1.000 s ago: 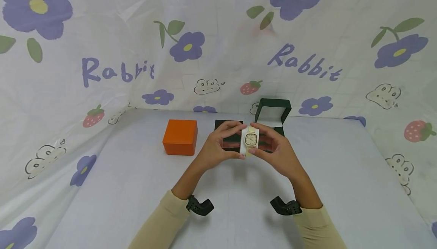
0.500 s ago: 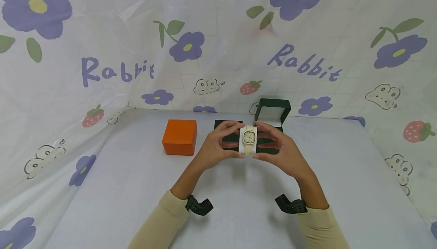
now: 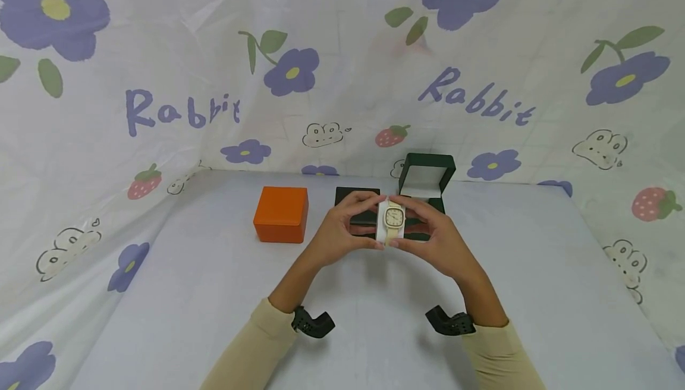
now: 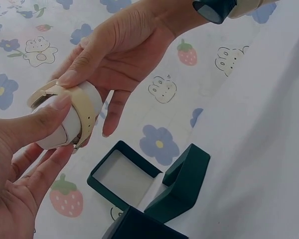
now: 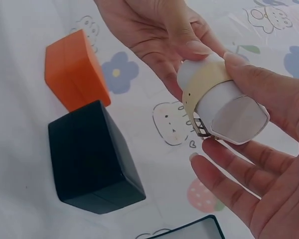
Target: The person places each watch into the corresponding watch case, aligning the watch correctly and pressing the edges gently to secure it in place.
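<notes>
A wristwatch (image 3: 394, 217) with a cream strap and squarish dial is wrapped round a white watch pillow (image 5: 234, 112), held up over the table. From one side my left hand (image 3: 338, 229) grips the pillow's end, its thumb on top and fingers beneath. My right hand (image 3: 436, 232) pinches the watch and pillow from the other side, the thumb at the strap in the right wrist view. The strap's buckle (image 5: 202, 127) shows under the pillow. Behind the hands stands an open dark green watch box (image 4: 182, 184) with a pale lining; in the head view the right hand partly covers it.
A closed dark box (image 5: 92, 157) stands behind the left hand, left of the open one. Farther left is a closed orange box (image 3: 280, 214). The white table (image 3: 364, 330) meets a flower-printed cloth (image 3: 332, 69) at the back.
My right hand moved a little right, away from the watch, then came back in to it. The dial has turned slightly to the right since half a second ago. The boxes stay put.
</notes>
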Demonstrator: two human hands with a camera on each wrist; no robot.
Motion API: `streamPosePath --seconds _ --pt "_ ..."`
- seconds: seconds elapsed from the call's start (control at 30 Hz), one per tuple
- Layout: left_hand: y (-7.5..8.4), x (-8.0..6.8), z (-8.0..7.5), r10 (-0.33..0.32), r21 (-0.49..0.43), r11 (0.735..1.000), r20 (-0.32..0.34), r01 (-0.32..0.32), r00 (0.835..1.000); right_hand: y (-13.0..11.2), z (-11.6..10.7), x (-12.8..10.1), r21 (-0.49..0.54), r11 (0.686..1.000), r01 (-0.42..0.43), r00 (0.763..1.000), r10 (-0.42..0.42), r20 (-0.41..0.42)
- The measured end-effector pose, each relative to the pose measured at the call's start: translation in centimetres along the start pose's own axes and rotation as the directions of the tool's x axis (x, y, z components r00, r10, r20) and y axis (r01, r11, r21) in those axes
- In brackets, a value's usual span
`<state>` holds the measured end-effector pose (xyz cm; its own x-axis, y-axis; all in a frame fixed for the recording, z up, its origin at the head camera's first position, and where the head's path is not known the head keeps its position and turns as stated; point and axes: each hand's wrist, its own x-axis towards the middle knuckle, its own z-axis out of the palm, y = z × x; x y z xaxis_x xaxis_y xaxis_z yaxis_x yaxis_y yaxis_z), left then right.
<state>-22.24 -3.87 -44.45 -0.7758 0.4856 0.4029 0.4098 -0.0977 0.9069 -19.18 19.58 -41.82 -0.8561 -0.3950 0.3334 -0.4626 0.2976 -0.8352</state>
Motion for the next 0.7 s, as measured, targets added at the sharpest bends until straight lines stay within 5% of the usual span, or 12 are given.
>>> streamPosePath --seconds 0.7 --pt "0.05 0.11 -0.33 -0.024 0.004 1.000 -0.024 0.024 0.999 -0.22 -0.57 -0.13 -0.025 0.999 -0.029 1.000 0.029 0.011"
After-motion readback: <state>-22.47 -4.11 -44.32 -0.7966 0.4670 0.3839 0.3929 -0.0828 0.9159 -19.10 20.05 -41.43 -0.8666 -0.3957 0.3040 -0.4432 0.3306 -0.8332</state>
